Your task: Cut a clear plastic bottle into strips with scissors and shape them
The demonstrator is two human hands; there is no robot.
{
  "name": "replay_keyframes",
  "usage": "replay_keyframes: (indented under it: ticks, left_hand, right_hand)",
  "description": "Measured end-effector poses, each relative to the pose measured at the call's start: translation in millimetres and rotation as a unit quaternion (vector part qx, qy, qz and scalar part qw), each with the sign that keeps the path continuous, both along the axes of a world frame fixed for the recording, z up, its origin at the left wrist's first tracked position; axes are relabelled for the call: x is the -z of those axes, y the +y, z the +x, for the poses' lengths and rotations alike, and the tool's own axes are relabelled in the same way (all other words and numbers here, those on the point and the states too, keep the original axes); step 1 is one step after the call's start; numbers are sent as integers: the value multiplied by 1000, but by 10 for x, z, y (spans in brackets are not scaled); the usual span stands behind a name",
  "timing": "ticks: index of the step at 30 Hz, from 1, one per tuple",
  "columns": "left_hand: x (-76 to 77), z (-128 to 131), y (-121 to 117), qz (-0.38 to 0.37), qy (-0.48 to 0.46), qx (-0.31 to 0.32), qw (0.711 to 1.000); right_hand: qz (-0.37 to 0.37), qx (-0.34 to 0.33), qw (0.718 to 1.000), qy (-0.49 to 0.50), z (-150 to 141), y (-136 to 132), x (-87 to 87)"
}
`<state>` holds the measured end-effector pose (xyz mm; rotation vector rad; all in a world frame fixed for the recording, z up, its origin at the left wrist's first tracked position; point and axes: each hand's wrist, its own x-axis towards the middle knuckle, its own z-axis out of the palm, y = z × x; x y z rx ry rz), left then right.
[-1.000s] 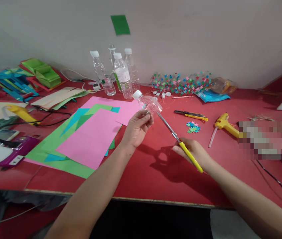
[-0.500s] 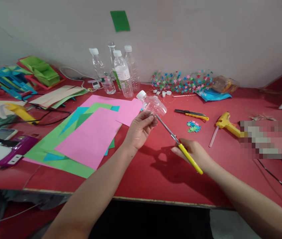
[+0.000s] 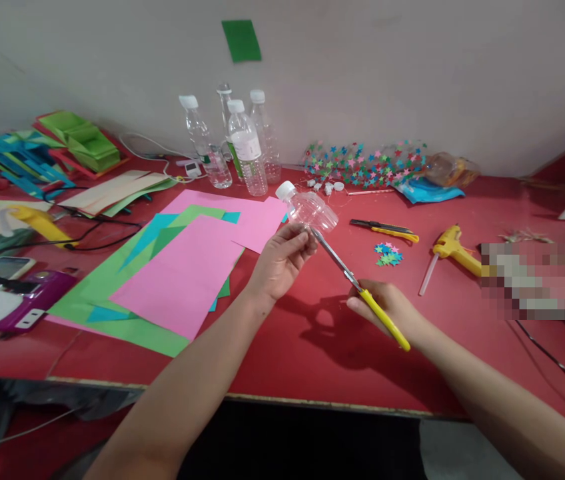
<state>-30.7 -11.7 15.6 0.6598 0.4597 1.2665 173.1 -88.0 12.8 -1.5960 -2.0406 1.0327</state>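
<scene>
Near the middle of the view, my left hand (image 3: pixel 286 261) pinches the lower edge of a clear plastic bottle top (image 3: pixel 312 212), which has a white cap and a cut edge. It is held tilted above the red table, cap toward the upper left. My right hand (image 3: pixel 381 308) is closed round the yellow handles of a pair of scissors (image 3: pixel 348 275). The blades point up and left, their tips touching or very near the plastic beside my left fingertips. Part of my right fingers is hidden behind the handles.
Coloured paper sheets (image 3: pixel 177 280) lie to the left. Several plastic bottles (image 3: pixel 246 150) stand at the wall, beside a star-covered bottle (image 3: pixel 362 165) on its side. To the right are a utility knife (image 3: pixel 385 230), paper stars (image 3: pixel 388 254) and a yellow glue gun (image 3: pixel 455 250).
The bottle top and my left hand have shifted slightly right, and the bottle top has turned a little. The scissors stay at its edge in my right hand.
</scene>
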Motion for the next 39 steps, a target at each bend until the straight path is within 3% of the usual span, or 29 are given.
replay_keyframes:
  ticks: [11,20,28,39]
  left_hand:
    - [-28,1,3,-5,27,-13,1000]
    - [-11,5,8,20,38,-26,999]
    - [37,-3,43,38,53,-35,997]
    - [51,43,-26,36,84,4,996]
  right_hand:
    - [13,-7,1000,-3,-17,-5,-54]
    - [39,21,999,-5,-25,0,55]
    - [27,30,999,10,-66,-4,23]
    - [30,31,999,10,-15,-24,30]
